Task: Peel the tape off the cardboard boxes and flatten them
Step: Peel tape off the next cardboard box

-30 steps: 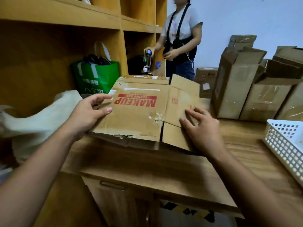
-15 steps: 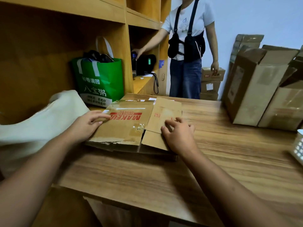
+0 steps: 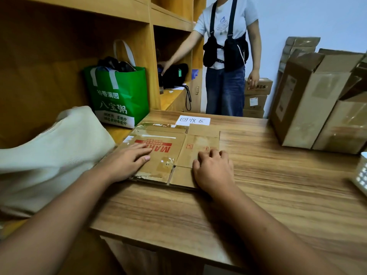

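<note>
Flattened cardboard box (image 3: 168,167) lies on wooden counter (image 3: 258,195), near its left edge, just in front of white paper label (image 3: 192,120). Left hand (image 3: 127,161) presses red-printed panel, fingers straight and flat. Right hand (image 3: 213,171) rests on right flaps, fingers curled under, knuckles up. Green bag (image 3: 119,96) on shelf behind. Upright boxes (image 3: 305,100) far right.

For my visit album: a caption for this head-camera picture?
Left hand and right hand rest on a flattened cardboard box on the wooden table.
</note>
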A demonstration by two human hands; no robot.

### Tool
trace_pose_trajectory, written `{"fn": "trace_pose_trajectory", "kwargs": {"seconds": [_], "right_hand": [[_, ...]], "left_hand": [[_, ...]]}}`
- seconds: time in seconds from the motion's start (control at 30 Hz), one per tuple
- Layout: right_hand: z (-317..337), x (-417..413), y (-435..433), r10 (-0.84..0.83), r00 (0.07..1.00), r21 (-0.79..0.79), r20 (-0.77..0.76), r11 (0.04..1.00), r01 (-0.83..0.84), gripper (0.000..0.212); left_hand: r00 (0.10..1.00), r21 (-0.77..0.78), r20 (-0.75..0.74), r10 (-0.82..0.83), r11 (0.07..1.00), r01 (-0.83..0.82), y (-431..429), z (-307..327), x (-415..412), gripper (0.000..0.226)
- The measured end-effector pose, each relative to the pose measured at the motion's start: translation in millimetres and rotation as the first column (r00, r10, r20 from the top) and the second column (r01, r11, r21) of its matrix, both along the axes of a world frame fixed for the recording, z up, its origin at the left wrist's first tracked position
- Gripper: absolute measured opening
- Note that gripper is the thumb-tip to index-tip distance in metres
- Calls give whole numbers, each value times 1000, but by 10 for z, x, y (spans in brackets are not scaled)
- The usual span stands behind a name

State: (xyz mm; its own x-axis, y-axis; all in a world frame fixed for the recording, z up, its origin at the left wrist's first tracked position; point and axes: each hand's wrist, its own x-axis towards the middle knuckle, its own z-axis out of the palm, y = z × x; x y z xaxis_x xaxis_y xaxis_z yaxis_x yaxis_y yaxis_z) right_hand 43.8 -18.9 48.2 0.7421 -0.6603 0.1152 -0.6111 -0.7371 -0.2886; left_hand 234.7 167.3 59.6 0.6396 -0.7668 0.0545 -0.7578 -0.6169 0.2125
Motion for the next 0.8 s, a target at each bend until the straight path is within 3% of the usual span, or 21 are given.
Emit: {"fn": "trace_pose_trajectory", "kwargs": {"seconds": [0.27, 0.4, 0.8], "right_hand": [[-46, 44, -14, 114, 993, 55, 25, 992, -115, 49], [-4, 30, -10, 137, 988, 45, 70, 989, -140, 39], [72, -132, -81, 212, 971, 156, 109, 961, -228, 44]], "left_hand": [[997, -19, -75, 5, 1000, -7, -45, -18, -141, 48], [1000, -107, 9, 4, 994, -3, -31, 55, -246, 40], [998, -50, -57, 21, 998, -24, -57, 112, -438, 45]]}}
